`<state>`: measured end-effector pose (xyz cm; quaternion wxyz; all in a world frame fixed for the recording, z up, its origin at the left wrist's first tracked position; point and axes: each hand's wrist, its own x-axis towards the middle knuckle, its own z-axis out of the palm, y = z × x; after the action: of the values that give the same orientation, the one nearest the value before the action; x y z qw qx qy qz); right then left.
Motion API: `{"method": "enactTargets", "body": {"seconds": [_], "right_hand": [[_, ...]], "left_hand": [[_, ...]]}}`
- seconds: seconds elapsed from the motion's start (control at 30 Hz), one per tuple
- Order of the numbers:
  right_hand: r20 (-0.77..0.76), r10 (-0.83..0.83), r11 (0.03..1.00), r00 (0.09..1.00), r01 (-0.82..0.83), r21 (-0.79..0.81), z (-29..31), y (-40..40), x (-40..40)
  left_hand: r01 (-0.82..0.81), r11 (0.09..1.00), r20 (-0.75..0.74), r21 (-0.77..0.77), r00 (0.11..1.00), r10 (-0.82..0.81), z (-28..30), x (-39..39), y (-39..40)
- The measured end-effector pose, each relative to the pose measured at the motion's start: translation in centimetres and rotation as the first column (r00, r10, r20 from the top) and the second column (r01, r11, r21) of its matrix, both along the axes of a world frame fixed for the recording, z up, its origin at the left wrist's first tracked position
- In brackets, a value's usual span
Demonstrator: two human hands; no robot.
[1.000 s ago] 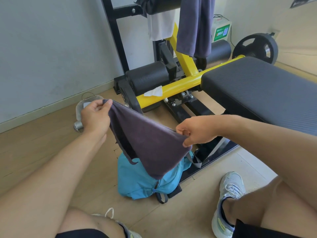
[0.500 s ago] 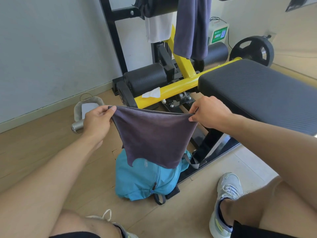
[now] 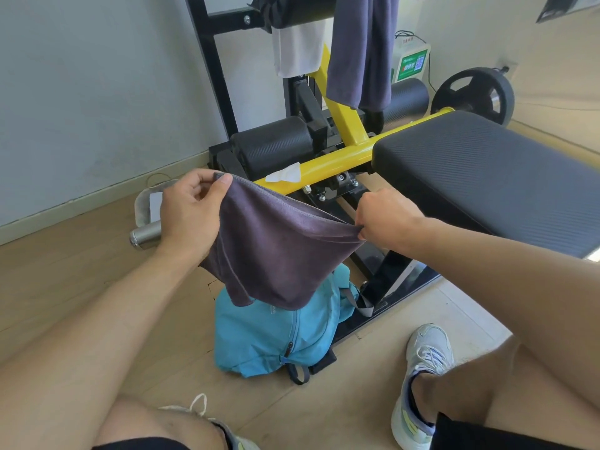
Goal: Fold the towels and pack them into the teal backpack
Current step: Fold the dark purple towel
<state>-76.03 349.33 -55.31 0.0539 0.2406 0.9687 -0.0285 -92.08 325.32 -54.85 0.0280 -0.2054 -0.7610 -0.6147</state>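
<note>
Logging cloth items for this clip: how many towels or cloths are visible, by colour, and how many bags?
Dark grey towels: 2, one gripped between the left hand and right hand at, one hanging on the rack
White cloth hanging on the rack: 1
Teal backpack: 1
Total: 4

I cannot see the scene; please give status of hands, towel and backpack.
Left hand and right hand pinch dark grey cloth towel, stretched. Teal fabric backpack below on floor. Nothing between.
</note>
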Motion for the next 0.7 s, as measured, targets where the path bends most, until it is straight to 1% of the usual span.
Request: {"method": "enactTargets", "body": {"seconds": [0.1,0.2,0.3,0.37,0.4,0.47,0.5,0.57,0.6,0.67,0.7], "right_hand": [[0.004,0.039,0.998,0.999,-0.039,0.044,0.4,-0.7,-0.4],[0.001,0.054,0.998,0.999,-0.054,0.023,0.6,-0.8,-0.5],[-0.011,-0.016,0.993,1.0,0.014,-0.121,0.5,-0.3,-0.5],[-0.037,-0.096,0.953,0.995,0.081,-0.29,-0.1,0.5,-0.2],[-0.058,-0.137,0.914,0.989,0.103,-0.393,-0.3,0.8,0.0],[-0.103,-0.219,0.79,0.97,0.114,-0.602,-0.6,1.4,0.5],[-0.123,-0.253,0.729,0.96,0.105,-0.677,-0.5,1.7,0.7],[-0.153,-0.309,0.612,0.939,0.073,-0.788,-0.1,1.8,0.9],[-0.157,-0.343,0.552,0.926,0.064,-0.831,0.2,1.8,1.0],[-0.128,-0.392,0.442,0.911,0.065,-0.895,0.9,2.1,1.2],[-0.088,-0.39,0.393,0.917,0.079,-0.916,1.3,2.4,1.4]], "left_hand": [[0.006,1.0,-0.031,-0.006,0.999,-0.006,0.3,0.3,0.0],[-0.015,0.999,-0.043,-0.031,0.999,0.013,0.3,0.3,-0.2],[-0.08,0.996,0.031,-0.044,0.996,0.082,-0.2,-0.5,-1.0],[-0.125,0.991,0.104,-0.054,0.986,0.13,-0.9,-1.3,-1.6],[-0.14,0.987,0.118,-0.081,0.982,0.148,-1.3,-1.6,-2.0],[-0.136,0.981,0.15,-0.14,0.976,0.157,-2.1,-2.1,-2.6],[-0.124,0.979,0.186,-0.159,0.971,0.153,-2.6,-2.3,-2.9],[-0.067,0.979,0.278,-0.19,0.953,0.119,-3.2,-2.6,-3.4],[-0.014,0.982,0.325,-0.19,0.942,0.076,-3.4,-2.7,-3.6],[0.097,0.985,0.419,-0.14,0.908,-0.03,-3.3,-2.4,-3.7],[0.13,0.987,0.462,-0.094,0.884,-0.073,-3.0,-2.2,-3.7]]}}
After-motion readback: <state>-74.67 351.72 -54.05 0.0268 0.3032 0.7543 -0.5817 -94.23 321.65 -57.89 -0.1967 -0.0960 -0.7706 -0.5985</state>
